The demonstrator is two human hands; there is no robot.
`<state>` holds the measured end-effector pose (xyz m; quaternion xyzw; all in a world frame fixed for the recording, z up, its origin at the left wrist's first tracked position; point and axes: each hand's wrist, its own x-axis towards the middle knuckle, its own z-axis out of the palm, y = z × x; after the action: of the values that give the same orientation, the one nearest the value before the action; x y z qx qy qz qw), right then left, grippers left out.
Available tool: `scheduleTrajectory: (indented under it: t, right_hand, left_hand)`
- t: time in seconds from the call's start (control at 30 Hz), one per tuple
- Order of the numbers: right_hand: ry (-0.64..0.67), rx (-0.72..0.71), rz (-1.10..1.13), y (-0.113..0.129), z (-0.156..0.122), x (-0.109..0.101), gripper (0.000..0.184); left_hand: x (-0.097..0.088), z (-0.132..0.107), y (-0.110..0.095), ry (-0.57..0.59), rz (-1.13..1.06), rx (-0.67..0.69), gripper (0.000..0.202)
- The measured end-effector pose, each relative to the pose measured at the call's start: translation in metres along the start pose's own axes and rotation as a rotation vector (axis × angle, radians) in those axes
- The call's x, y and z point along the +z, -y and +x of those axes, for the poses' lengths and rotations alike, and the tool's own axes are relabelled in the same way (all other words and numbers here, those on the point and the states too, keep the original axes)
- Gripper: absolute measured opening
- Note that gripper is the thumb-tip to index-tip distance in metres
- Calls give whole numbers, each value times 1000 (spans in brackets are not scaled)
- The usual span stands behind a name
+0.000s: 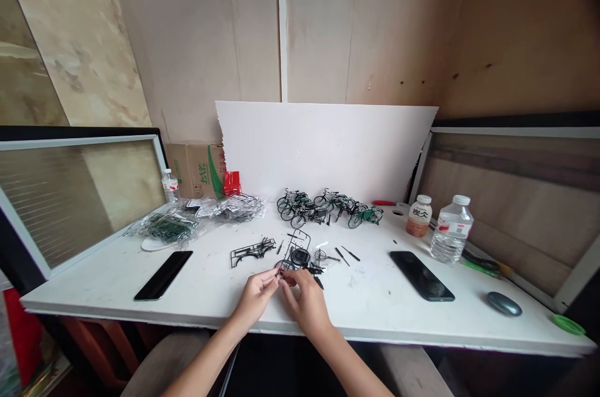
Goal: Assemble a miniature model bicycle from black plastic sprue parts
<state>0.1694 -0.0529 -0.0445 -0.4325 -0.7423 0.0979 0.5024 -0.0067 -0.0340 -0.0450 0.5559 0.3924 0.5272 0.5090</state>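
Note:
My left hand (255, 297) and my right hand (307, 300) meet over the front middle of the white table (94, 294). Both pinch a small black part (282, 274) between their fingertips; it is too small to name. Just beyond them lie black plastic part frames (253, 251), a round black wheel piece (300, 257) and thin loose rods (349, 253). Farther back stand several small green and black model bicycles (328, 206).
One black phone (163, 275) lies at the left, another (422, 276) at the right. Clear bags of parts (169, 227) and a cardboard box (197, 170) sit at the back left with a small bottle (170, 185). Two bottles (450, 228), a dark oval object (504, 304) and a green ring (568, 324) are at the right. A white board (323, 147) leans on the wall.

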Motion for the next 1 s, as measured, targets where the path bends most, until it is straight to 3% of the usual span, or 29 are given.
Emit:
scheduleTrajectory:
  t: [0.27,0.43,0.67,0.83,1.0]
  right_hand:
    - [-42,82,-50,-4,3,2,6]
    - [-42,-12,-212,-1,7,0,9]
    - [30,-162,-482,10,11,-1,8]
    - [91,-155,-547,9,8,1,12]
    - [153,-135,-546,4,6,2,9]
  left_hand:
    - [-3,-2,-1,71,75,-21,73]
    - [-1,-4,-2,67,96,-12,67]
    - [6,-8,-5,48,135,97,51]
    - [7,-8,-6,106,132,78,52]
    - [6,-6,-3,64,139,52,59]
